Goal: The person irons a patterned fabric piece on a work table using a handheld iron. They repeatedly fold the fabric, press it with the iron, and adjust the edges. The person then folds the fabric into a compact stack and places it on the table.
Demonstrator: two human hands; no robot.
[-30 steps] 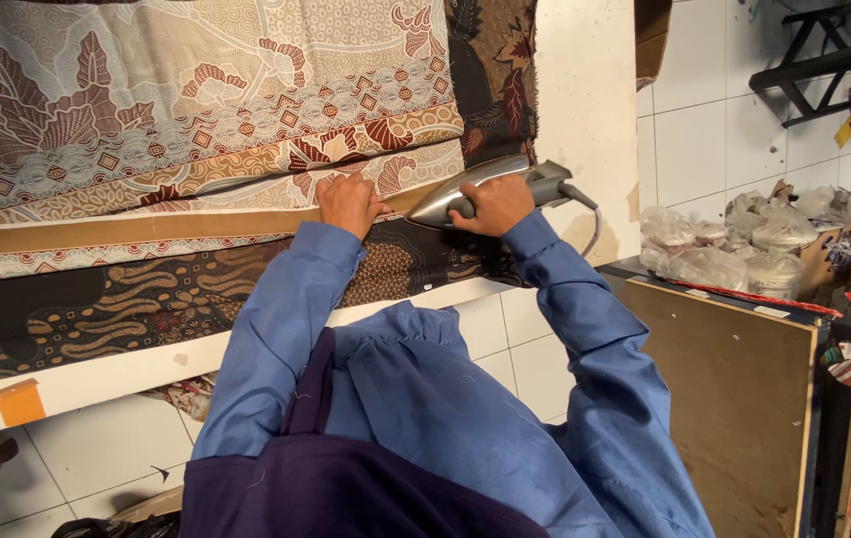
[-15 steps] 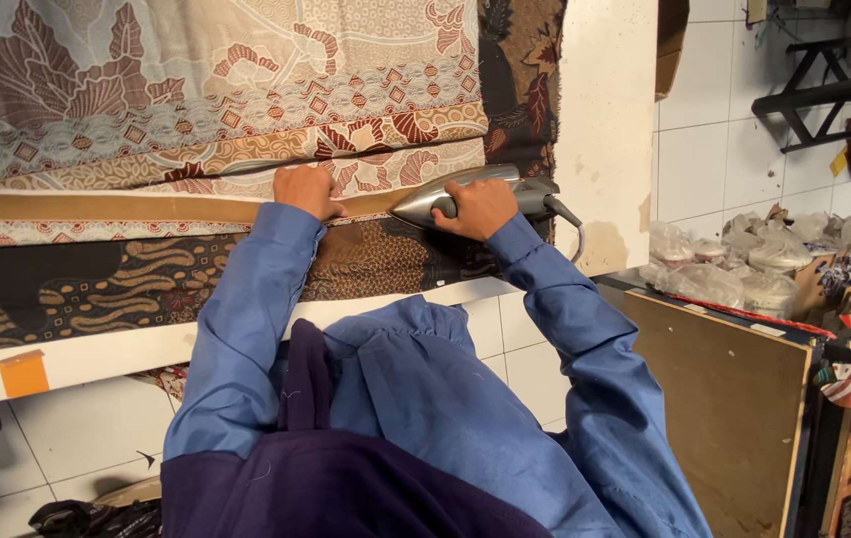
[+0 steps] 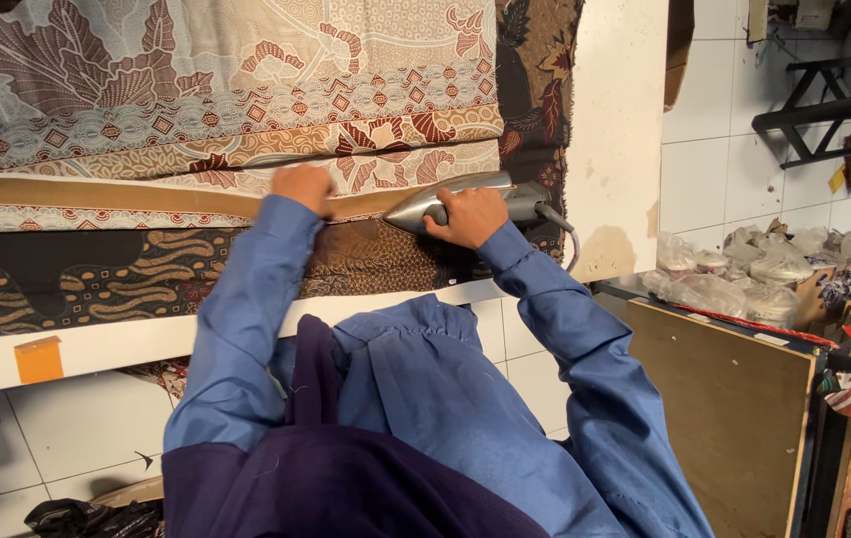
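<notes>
Silver-grey metal iron (image 3: 465,202) with the dark handle sits flat on the patterned cloth, and I have it in my right hand (image 3: 472,216) — fingers wrapped fully round the handle, nothing loose in the grip. Its pointed nose aims toward my left hand (image 3: 301,187), so the long axis of the iron runs along the plain tan fabric band (image 3: 97,196), the strip that stretches away to the left between the lighter leaf-print batik cloth (image 3: 196,80) above and the dark brown-and-black batik cloth (image 3: 77,284) below.

My left hand rests on that band just ahead of the iron's tip, near it but not touching it as far as I can see; it is blurred, and the fingers look curled down onto the cloth, pressing rather than gripping anything — I cannot tell more than that. So the band lies straight on from the nose, with the left hand the only thing between the tip and the long open run of strip.

The cord (image 3: 563,231) trails off the iron's heel to the right, over the white padded counter (image 3: 614,120). Clear plastic bags (image 3: 734,274) lie well apart, at the right.
</notes>
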